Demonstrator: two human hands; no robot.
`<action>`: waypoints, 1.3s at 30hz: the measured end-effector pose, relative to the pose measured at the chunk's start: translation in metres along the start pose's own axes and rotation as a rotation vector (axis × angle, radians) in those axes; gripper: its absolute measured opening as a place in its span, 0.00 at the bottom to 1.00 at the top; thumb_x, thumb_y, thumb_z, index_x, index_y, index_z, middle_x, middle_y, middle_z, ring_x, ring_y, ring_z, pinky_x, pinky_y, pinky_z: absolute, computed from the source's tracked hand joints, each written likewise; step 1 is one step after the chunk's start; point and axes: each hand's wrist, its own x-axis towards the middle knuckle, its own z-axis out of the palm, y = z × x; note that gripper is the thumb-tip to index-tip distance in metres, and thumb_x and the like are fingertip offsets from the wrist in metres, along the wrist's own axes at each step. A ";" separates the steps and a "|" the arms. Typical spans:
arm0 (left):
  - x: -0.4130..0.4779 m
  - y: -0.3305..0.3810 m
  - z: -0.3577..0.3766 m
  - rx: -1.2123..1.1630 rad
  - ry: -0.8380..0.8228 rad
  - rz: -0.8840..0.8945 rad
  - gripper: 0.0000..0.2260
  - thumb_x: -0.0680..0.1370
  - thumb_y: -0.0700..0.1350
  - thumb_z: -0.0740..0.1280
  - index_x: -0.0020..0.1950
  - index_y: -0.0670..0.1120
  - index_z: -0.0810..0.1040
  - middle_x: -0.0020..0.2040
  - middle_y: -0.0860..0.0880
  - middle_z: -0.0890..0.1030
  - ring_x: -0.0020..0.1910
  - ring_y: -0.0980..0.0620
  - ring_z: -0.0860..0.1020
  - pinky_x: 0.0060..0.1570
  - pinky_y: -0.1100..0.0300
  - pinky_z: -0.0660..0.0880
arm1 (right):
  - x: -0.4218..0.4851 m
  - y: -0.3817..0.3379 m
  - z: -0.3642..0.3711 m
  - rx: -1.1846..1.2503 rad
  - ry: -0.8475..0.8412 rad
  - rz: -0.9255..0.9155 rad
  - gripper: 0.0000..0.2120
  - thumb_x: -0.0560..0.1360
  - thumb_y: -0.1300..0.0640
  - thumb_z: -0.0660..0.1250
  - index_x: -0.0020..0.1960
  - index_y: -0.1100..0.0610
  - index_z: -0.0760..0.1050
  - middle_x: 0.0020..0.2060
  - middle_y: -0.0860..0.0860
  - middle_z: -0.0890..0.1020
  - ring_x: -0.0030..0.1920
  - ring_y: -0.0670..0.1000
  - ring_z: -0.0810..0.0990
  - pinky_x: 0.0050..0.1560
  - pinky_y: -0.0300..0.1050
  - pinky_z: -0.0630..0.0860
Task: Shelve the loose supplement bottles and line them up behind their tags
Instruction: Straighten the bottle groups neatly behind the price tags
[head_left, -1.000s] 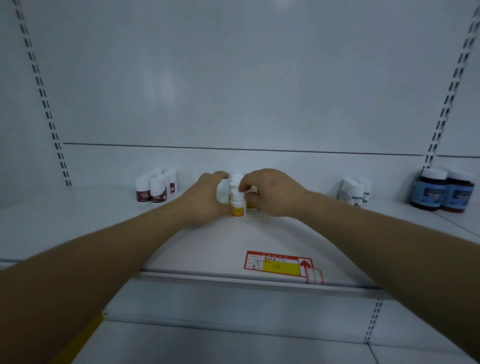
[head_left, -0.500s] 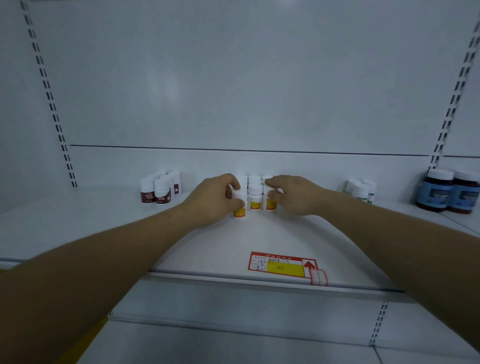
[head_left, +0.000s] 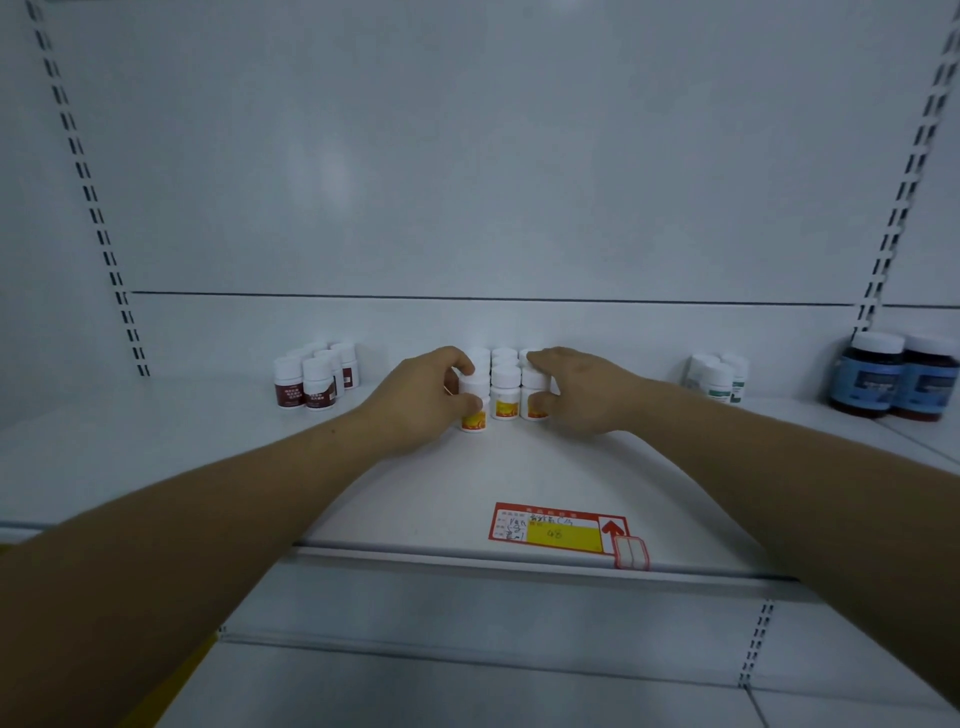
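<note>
While the grip of the left hand is clamping the left bottle, the right hand is pinching the right bottle. Likely they are squaring the rows behind the tag.

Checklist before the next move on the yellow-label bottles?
1. Left hand grips front-left bottle: ok.
2. Right hand pinches front-right bottle: ok.
3. Front row flush: not ok; front-left bottle stands forward of middle bottle.
4. Front bottles upright: ok.
5. Centred behind price tag: not ok; group sits left of it.
6. Rear rows straight: cannot tell, mostly hidden.
</note>
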 end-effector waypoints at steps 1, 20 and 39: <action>0.000 0.000 0.001 0.010 0.003 0.002 0.17 0.76 0.47 0.69 0.64 0.49 0.71 0.53 0.50 0.76 0.47 0.52 0.76 0.45 0.62 0.69 | 0.000 0.000 0.000 -0.005 -0.002 -0.003 0.26 0.80 0.50 0.60 0.74 0.57 0.59 0.71 0.55 0.65 0.69 0.55 0.65 0.68 0.47 0.62; 0.008 0.002 0.002 0.087 -0.233 -0.081 0.33 0.79 0.51 0.64 0.78 0.51 0.49 0.75 0.49 0.63 0.70 0.49 0.66 0.64 0.63 0.61 | 0.003 0.000 0.003 -0.004 -0.022 -0.007 0.28 0.81 0.49 0.58 0.76 0.57 0.55 0.74 0.54 0.62 0.71 0.55 0.64 0.70 0.48 0.61; -0.018 0.006 -0.018 0.268 -0.249 -0.167 0.36 0.76 0.61 0.62 0.78 0.51 0.48 0.78 0.50 0.55 0.74 0.48 0.59 0.70 0.56 0.57 | 0.001 0.000 -0.014 -0.055 0.026 -0.065 0.30 0.81 0.44 0.55 0.78 0.54 0.50 0.78 0.52 0.53 0.77 0.52 0.53 0.74 0.46 0.51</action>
